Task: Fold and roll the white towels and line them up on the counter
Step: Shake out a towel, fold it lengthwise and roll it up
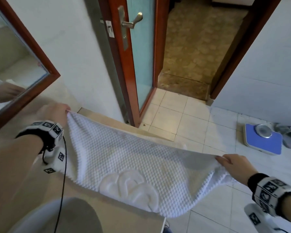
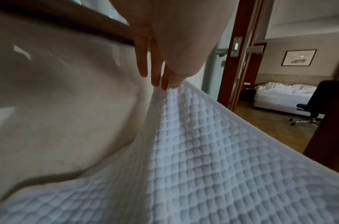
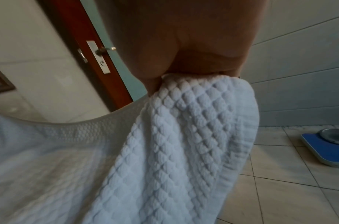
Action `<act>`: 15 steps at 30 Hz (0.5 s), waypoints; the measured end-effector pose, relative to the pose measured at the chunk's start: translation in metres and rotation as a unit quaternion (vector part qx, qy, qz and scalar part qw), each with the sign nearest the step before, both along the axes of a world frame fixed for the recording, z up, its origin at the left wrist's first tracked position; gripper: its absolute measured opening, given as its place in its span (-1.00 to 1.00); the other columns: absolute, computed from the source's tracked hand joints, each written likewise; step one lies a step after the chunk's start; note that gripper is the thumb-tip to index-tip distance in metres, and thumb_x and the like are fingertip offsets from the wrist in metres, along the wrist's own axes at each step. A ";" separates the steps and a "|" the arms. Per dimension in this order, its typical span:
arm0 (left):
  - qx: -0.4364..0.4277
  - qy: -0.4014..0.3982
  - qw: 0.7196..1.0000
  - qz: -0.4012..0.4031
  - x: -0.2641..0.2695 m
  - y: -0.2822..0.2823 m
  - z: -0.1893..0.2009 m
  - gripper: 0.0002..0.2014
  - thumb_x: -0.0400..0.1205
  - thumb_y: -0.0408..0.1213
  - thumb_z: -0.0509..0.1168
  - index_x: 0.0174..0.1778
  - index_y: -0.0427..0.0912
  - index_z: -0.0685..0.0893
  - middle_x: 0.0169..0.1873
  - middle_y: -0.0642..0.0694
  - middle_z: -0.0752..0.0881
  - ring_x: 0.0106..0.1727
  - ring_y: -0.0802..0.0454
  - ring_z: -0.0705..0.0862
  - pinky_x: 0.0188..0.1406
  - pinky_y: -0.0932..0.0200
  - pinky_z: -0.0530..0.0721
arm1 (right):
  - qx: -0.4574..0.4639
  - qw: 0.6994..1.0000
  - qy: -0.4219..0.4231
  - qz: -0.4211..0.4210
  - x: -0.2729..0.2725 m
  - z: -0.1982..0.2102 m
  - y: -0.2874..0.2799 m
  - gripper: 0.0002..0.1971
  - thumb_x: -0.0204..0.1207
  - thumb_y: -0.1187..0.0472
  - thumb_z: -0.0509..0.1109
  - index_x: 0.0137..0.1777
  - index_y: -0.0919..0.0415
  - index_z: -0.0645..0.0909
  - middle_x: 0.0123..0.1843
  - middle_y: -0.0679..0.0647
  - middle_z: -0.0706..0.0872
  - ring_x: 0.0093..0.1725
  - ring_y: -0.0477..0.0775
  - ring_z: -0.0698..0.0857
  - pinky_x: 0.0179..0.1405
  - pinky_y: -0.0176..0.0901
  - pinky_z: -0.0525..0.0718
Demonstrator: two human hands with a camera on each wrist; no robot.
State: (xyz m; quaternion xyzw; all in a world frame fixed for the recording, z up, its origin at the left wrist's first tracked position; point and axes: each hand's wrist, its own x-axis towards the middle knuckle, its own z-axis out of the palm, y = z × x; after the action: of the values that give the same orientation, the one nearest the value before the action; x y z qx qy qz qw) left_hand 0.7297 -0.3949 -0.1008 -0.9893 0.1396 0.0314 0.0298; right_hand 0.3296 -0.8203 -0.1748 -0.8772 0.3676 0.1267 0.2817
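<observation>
Presently the white towel (image 1: 133, 158) hangs spread across the centre of the frame, above the beige bench (image 1: 32, 179), sagging in its middle. The left hand (image 1: 55, 113) pinches its upper-left corner; the right hand (image 1: 233, 165) grips the right corner, fingers (image 1: 223, 161) curled over the hem. A blue scale (image 1: 263, 140) sits on the floor at right.

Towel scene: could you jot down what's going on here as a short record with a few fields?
held item: white waffle towel with raised emblem
left hand: pinches far corner
right hand: grips other corner
towel state: spread out, sagging over counter edge
counter: beige, below a wood-framed mirror
floor: blue bathroom scale on tiles
door: open, carpeted room beyond
</observation>
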 end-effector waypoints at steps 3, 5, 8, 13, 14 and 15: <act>0.006 0.002 1.000 -0.024 0.022 -0.017 -0.046 -0.81 0.51 -0.36 0.25 -0.12 -0.25 0.77 -0.23 -0.41 0.74 -0.15 -0.38 0.70 -0.10 -0.14 0.68 | -0.013 0.999 0.045 0.012 0.017 -0.028 -0.011 -0.50 0.66 -0.08 0.19 -0.48 0.16 0.37 -0.49 0.07 0.52 -0.43 0.14 0.54 -0.35 -0.06 0.49; 0.024 0.018 1.000 -0.008 0.034 -0.013 -0.075 -0.77 0.51 -0.28 0.23 0.03 -0.17 0.70 -0.18 -0.38 0.73 -0.13 -0.38 0.70 -0.07 -0.25 0.70 | -0.025 0.997 0.073 0.027 0.027 -0.043 -0.017 -0.51 0.67 -0.08 0.16 -0.47 0.15 0.38 -0.46 0.07 0.54 -0.40 0.11 0.56 -0.32 -0.04 0.51; 0.044 0.098 0.994 0.020 0.024 -0.014 -0.097 -0.40 0.58 -0.14 0.31 0.54 0.00 0.28 0.17 -0.36 0.69 0.15 -0.37 0.66 0.11 -0.17 0.65 | -0.038 0.989 0.124 0.070 0.040 -0.055 -0.020 -0.56 0.69 -0.08 0.12 -0.39 0.13 0.44 -0.35 0.05 0.60 -0.28 0.11 0.60 -0.25 -0.05 0.53; 0.103 0.163 0.981 0.013 -0.024 -0.013 -0.098 -0.21 0.68 -0.01 0.15 0.67 -0.13 -0.20 0.66 -0.17 0.09 0.60 -0.16 0.26 0.45 -0.09 0.42 | -0.031 0.975 0.171 0.136 0.062 -0.061 -0.012 -0.76 0.67 -0.04 0.15 -0.11 0.04 0.55 -0.02 0.06 0.67 -0.04 0.10 0.64 -0.08 -0.12 0.57; 0.110 0.173 0.979 0.014 -0.036 -0.014 -0.092 -0.21 0.69 0.00 0.13 0.66 -0.11 -0.24 0.67 -0.14 0.01 0.64 -0.13 0.17 0.48 -0.11 0.38 | -0.029 0.974 0.175 0.145 0.065 -0.061 -0.009 -0.78 0.66 -0.03 0.17 -0.10 0.04 0.56 0.00 0.06 0.69 -0.02 0.10 0.65 -0.07 -0.11 0.60; 0.111 0.180 0.977 0.015 -0.051 -0.017 -0.084 -0.22 0.69 0.01 0.11 0.66 -0.08 -0.25 0.68 -0.12 -0.03 0.66 -0.10 0.12 0.50 -0.14 0.36 | -0.028 0.972 0.173 0.155 0.068 -0.061 -0.006 -0.78 0.65 -0.02 0.19 -0.07 0.05 0.59 0.02 0.06 0.71 0.00 0.11 0.66 -0.05 -0.10 0.63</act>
State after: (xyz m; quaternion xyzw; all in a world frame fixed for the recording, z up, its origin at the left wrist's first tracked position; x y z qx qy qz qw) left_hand 0.6783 -0.4119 -0.1843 -0.9599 0.1236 0.2246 0.1133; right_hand 0.3980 -0.8261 -0.2357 -0.8956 0.2739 0.3084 0.1665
